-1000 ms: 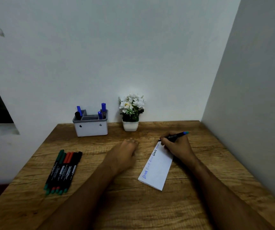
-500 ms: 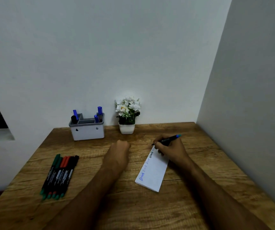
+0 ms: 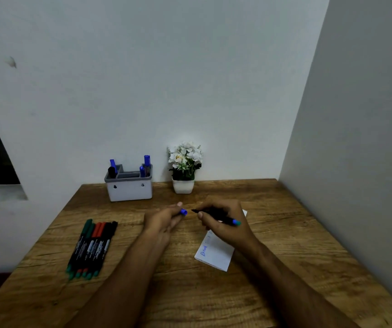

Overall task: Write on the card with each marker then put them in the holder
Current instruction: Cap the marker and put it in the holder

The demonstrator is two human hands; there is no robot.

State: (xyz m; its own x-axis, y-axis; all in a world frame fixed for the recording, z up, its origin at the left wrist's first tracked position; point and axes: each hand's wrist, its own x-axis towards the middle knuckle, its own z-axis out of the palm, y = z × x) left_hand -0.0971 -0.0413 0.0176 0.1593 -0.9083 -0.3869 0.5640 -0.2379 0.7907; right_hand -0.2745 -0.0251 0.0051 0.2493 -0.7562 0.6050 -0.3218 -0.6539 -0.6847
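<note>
Head view: we see a wooden desk (image 3: pixel 214 292) set into a wall corner, and we use the card (image 3: pixel 215 255) as our landmark. The card lies flat on the desk w/ blue writing at its near-left end; its far end is hidden under the right hand (image 3: pixel 223 223).

Right hand is above the card's far half, fingers curled round a black marker (image 3: pixel 216 215). The marker's bare tip points left, away from the card, and its blue-green back end sticks out to the right over the card.

Left hand (image 3: pixel 164 220) is left of the card, just beside the marker tip but not touching it. It pinches a blue cap (image 3: pixel 183 212) at the fingertips, the cap's open end facing the tip.

Well left of the card, a row of markers (image 3: pixel 90 248) lies side by side on the desk: green, red & black caps at the far end.

Beyond the card and to the left, against the wall, stands a grey-white holder (image 3: pixel 130 191) w/ blue markers upright in it, plus one dark one at its left end. Straight beyond the card's far end sits a small white pot of white flowers (image 3: pixel 184 169), just right of the holder.
</note>
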